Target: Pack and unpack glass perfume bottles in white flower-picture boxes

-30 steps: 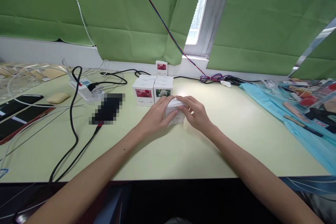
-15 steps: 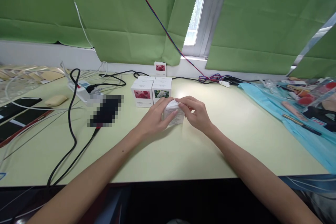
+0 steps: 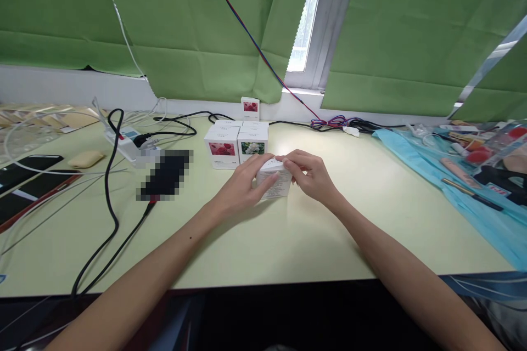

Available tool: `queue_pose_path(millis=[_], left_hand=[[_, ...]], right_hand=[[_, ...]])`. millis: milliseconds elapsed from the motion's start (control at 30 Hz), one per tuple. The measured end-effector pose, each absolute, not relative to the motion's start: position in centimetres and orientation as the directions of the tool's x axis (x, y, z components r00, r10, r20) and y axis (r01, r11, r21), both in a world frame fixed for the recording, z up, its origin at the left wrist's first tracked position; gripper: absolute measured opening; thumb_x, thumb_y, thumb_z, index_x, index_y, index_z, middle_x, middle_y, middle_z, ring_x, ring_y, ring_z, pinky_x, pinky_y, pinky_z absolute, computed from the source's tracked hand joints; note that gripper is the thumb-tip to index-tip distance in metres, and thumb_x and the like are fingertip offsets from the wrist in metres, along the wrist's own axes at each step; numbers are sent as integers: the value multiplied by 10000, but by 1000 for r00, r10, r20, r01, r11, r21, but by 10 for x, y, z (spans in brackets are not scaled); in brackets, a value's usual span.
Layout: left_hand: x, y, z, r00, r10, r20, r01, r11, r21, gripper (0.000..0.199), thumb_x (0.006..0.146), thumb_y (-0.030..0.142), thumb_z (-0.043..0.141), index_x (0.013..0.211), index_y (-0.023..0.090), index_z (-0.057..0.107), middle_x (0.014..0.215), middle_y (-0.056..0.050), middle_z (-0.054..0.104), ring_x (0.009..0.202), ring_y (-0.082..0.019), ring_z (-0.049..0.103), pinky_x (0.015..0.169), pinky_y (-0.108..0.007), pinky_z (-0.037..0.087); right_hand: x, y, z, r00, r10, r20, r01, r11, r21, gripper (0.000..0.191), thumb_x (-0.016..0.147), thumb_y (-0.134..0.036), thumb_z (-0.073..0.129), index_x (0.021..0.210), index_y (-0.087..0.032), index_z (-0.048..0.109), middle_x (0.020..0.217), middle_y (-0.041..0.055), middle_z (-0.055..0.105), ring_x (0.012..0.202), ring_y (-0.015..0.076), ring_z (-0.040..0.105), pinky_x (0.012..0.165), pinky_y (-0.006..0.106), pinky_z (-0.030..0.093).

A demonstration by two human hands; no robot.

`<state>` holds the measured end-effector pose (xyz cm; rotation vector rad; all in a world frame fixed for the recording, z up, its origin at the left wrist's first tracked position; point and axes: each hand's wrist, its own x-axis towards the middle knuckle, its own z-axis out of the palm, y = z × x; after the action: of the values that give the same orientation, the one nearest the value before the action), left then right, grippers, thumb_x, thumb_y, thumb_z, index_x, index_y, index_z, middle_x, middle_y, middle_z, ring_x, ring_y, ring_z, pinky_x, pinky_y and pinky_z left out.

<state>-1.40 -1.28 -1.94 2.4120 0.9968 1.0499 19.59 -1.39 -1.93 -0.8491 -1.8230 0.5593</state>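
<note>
A small white cardboard box (image 3: 276, 185) with fine print on its near face stands on the pale table (image 3: 296, 247). My left hand (image 3: 246, 181) grips its left side, thumb across the printed face and fingers behind. With fingers bent and pinched together, my right hand (image 3: 309, 174) holds the box's top right edge. Just behind and left of it, several more white boxes stand in a block; a front one bears a picture of red flowers (image 3: 222, 149), another a picture of white flowers (image 3: 252, 148).
One more white box (image 3: 250, 108) stands against the wall. On the left are a power strip (image 3: 123, 145), black cables (image 3: 111, 197), a pixelated dark device (image 3: 167, 173), a beige case (image 3: 85, 159) and dark phones (image 3: 37, 189). A blue plastic sheet (image 3: 428, 167) with small items lies right.
The right thumb and fingers have shifted slightly at the box's top right edge, and more of its right side shows. The left hand keeps its hold; the view has moved slightly.
</note>
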Motion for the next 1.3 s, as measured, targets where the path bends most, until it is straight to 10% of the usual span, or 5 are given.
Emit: queue_pose_path(millis=[1300], left_hand=[[-16,-10,-22,502,674,542,446,-739,505,421,1002,408,573,1388,242,554,1316,-82,656,1202,-245,626,1025,-397,508]], right_hand=[[205,-6,-30,-441,573,691,324,820,-473,325,1025,-299,555,1326,-292,675,1198,78,687,950,175,667,672,295,567]])
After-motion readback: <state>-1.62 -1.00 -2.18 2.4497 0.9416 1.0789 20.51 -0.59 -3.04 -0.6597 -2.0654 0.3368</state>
